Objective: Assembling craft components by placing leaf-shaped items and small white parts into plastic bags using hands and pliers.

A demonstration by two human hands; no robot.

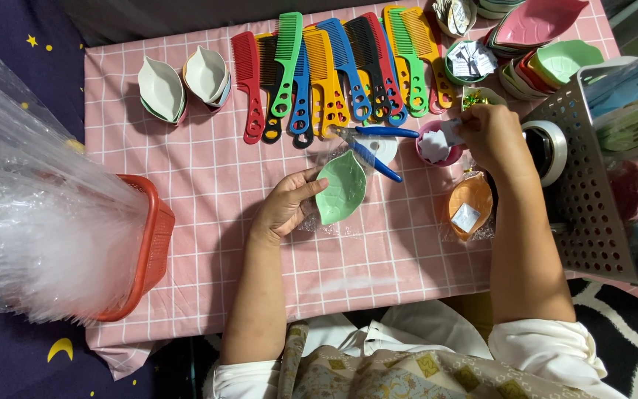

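Your left hand (pixel 286 207) grips a green leaf-shaped dish (pixel 342 187) by its near edge, thumb on top and fingers curled under the rim, holding it over a crinkled piece of clear wrap (pixel 324 224) on the pink checked tablecloth (pixel 208 177). Your right hand (pixel 490 135) is farther out, fingers pinched together on a small white slip of paper (pixel 452 131) just above a pink bowl (pixel 437 145) that holds more white slips. Blue-handled scissors (pixel 373 145) lie between the two hands, just beyond the green dish. An orange leaf-shaped dish (pixel 471 205) with a slip inside sits wrapped beside your right forearm. A row of coloured combs (pixel 334 74) lies fanned across the far side of the cloth, with stacked white leaf dishes (pixel 184 85) to their left and more stacked dishes (pixel 548 44) at the far right. A red basket (pixel 148 244) full of clear bags stands at the left edge, a grey perforated basket (pixel 585 185) at the right
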